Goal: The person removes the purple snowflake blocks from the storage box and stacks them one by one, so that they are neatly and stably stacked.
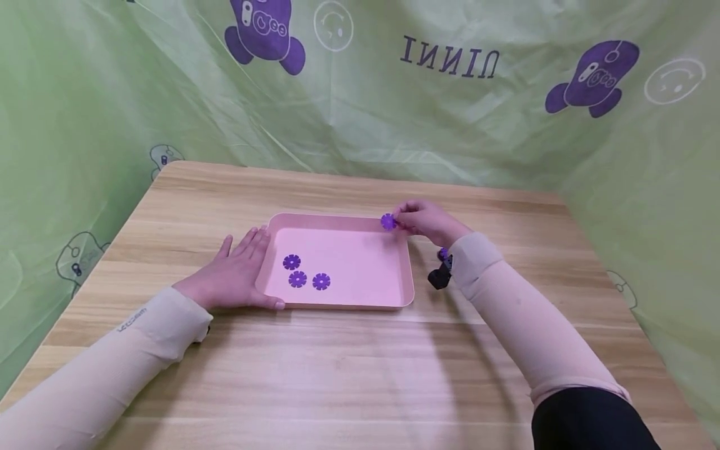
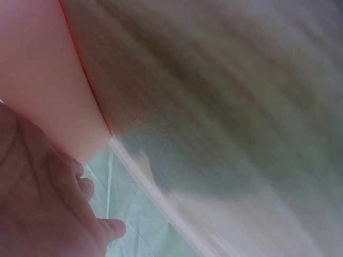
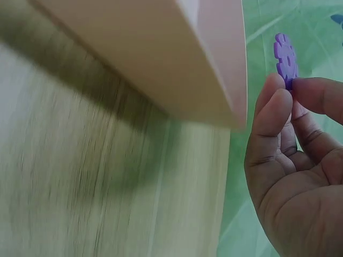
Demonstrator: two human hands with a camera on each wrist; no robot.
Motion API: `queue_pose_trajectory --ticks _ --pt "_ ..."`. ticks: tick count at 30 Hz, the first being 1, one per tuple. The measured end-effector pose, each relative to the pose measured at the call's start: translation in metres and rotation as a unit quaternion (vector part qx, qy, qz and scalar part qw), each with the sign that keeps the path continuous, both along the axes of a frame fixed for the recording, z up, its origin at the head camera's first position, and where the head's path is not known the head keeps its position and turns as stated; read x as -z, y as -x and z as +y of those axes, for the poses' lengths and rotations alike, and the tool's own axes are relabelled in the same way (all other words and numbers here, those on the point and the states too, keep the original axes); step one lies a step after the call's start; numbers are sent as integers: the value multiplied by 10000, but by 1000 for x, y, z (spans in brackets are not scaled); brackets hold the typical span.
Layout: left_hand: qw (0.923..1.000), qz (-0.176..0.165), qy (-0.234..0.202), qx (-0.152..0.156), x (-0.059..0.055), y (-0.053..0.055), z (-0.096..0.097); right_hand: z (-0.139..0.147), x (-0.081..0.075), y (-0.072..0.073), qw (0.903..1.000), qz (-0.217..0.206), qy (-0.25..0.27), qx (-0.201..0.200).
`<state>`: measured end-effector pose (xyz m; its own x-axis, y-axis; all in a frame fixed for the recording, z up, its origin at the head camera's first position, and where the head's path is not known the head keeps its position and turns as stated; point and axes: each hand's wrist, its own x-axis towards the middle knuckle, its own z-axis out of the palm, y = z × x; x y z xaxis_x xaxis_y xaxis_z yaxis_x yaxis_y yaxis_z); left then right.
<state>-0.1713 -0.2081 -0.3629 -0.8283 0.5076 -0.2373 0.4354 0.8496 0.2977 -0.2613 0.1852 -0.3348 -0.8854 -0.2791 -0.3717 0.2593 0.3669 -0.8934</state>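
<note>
Between thumb and fingertips my right hand pinches a purple snowflake disc above the far right corner of the pink tray. Seen from the right wrist, that notched disc stands on edge in the fingers. Three more purple snowflake discs lie flat in the tray's left part. My left hand rests against the tray's left side, fingers straight and spread, thumb along the near left corner. The left wrist view has part of its palm beside the tray's pink outer wall.
Right of the tray, a purple piece shows beside the right cuff, partly hidden. A black wrist-worn device hangs at that cuff. The wooden table ends at a green printed curtain behind and at both sides.
</note>
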Motion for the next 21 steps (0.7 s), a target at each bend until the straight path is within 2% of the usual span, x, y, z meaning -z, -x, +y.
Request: queue_pose_trajectory --ticks 8,14,21 --pt "10000 -46 10 -25 1 1 0 32 5 -2 9998 81 76 188" --pt "9999 -94 35 -28 0 1 1 51 4 -8 9992 40 132 380" --pt "9999 -106 85 -29 0 2 2 77 10 -17 9980 -45 -112 621"
